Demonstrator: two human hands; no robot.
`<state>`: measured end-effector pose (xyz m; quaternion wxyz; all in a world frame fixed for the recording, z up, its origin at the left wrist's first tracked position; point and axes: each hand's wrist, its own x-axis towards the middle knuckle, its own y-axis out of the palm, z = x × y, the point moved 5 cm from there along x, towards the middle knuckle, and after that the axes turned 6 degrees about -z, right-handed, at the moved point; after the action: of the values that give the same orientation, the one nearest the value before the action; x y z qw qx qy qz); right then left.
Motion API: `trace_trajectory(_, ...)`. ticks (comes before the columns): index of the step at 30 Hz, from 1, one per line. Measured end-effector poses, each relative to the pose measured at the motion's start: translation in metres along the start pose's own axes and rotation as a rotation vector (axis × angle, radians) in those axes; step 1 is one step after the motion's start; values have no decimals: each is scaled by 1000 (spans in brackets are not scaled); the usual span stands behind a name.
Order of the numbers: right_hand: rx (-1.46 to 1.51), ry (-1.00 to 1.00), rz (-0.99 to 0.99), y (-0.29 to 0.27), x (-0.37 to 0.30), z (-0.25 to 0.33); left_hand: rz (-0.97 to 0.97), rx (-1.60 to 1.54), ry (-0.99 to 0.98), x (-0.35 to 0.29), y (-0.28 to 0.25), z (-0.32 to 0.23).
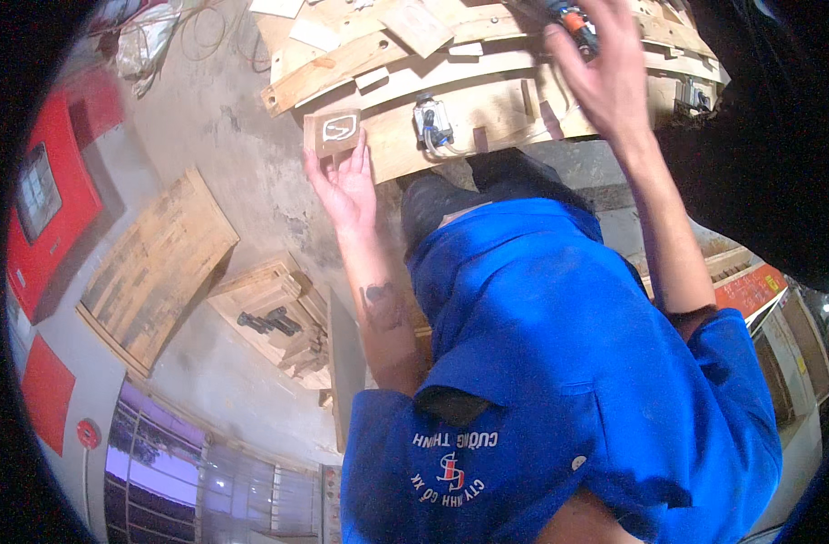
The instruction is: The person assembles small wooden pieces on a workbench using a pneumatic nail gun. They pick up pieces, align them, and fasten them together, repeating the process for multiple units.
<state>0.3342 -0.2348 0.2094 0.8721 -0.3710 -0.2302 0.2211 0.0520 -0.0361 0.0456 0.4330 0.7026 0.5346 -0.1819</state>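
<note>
A small brown wooden block (pixel 322 138) with a white looped outline on its face is pinched in my left hand (pixel 345 189), beside the left end of the workbench. Thumb and fingertips press its near side. Over the far right of the bench is my right hand (pixel 611 77), its thumb spread from the fingers. Between them sits a dark tool or fitting with an orange part (pixel 574 22); its kind is unclear, and I see no firm grip on it. The upper fingers leave the picture at the top edge.
The wooden workbench (pixel 392 150) has a small metal fitting with dark hoses (pixel 431 123) on its front face. Loose boards (pixel 416 25) lie on top. To the left are a wooden panel (pixel 165 263), a wooden box (pixel 283 308) holding dark tools and a red cabinet (pixel 52 199).
</note>
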Motion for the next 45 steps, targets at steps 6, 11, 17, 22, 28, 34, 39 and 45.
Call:
trace_trajectory(6, 386, 147, 362, 62, -46, 20, 368, 75, -125, -25, 44, 4)
trace_trajectory(11, 646, 431, 390, 74, -82, 23, 604, 329, -250, -17, 84, 17)
trace_trajectory(17, 713, 630, 169, 64, -104, 7, 779, 652, -329, 10, 120, 34)
trace_trajectory(22, 703, 714, -101, 74, -132, -6, 1028, 670, -408, 11, 140, 49)
trace_trajectory(28, 146, 692, -476, 98, -145, -42, 704, 1050, -248, 13, 111, 16)
trace_trajectory(34, 48, 757, -531, 152, -138, -76, 748, 1413, -36, -4, 82, -3)
trace_trajectory(39, -10, 658, -529, 162, -132, -79, 797, 1428, 24, -18, 79, 10)
trace_trajectory(45, -70, 475, -482, 162, -128, -90, 712, 1405, -19, -30, 83, 39)
